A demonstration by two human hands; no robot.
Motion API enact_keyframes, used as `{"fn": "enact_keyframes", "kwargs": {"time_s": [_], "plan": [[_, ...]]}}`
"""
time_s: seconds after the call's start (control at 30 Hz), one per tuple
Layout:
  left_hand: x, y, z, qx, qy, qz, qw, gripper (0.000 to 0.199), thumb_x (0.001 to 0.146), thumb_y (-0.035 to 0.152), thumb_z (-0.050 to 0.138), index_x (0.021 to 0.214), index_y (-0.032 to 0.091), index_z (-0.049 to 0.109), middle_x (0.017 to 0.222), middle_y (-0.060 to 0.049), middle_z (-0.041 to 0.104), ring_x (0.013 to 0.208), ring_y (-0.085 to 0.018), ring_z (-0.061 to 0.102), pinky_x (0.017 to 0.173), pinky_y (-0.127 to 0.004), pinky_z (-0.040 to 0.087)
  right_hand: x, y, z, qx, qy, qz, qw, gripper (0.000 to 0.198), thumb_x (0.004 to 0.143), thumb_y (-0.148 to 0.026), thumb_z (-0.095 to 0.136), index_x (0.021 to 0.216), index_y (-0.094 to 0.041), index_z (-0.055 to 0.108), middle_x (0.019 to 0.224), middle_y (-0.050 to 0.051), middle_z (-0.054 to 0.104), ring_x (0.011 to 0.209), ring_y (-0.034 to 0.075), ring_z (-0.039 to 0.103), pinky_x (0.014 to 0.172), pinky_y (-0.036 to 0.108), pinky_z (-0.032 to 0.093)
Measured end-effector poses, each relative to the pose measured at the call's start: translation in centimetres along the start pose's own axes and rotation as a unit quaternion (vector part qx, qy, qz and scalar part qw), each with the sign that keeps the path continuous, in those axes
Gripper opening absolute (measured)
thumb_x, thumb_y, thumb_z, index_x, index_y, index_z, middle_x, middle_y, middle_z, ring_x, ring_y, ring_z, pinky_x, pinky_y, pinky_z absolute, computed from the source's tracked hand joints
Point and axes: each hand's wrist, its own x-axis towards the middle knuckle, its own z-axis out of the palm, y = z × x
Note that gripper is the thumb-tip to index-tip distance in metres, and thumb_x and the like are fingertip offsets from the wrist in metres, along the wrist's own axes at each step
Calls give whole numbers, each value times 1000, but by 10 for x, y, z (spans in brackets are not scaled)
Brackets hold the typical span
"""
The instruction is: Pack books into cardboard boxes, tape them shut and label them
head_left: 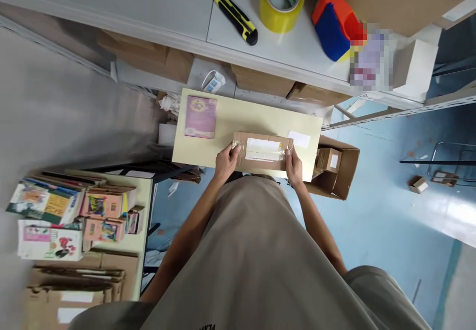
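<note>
A flat brown cardboard box (241,163) with a white label (264,149) on its top lies at the near edge of the cream table (238,114). Clear tape shines over both its ends. My left hand (227,161) grips the left end, thumb on top. At the opposite end my right hand (293,166) holds the box the same way, its fingers partly hidden beneath. A pink-purple book (200,117) rests on the table's left part. Just beyond my right hand is a white paper slip (299,138).
On the grey shelf (167,3) ahead are a yellow-black utility knife (234,15), a yellow tape roll (281,3) and a red-blue tape dispenser (336,25). An open carton (345,171) with small boxes stands right. Stacked books (104,203) and flattened cardboard (74,290) lie left.
</note>
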Motion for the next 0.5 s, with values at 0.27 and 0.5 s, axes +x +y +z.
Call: {"fn": "enact_keyframes", "kwargs": {"time_s": [0.27, 0.5], "plan": [[15, -46, -32, -145, -7, 106, 984, 47, 104, 49, 81, 143, 22, 84, 146, -13, 84, 126, -30, 81, 118, -46, 67, -4, 6, 5, -4, 83, -76, 994, 63, 119, -59, 55, 173, -30, 69, 150, 19, 73, 136, 35, 76, 117, 59, 68], [28, -122, 8, -220, -38, -34, 974, 40, 90, 21, 78, 129, 19, 85, 139, -15, 85, 127, -33, 85, 124, -54, 67, -8, 53, 60, 5, -14, 8, 1000, 61, 114, -34, 42, 167, -21, 70, 150, 23, 77, 130, 33, 83, 104, 52, 76]]}}
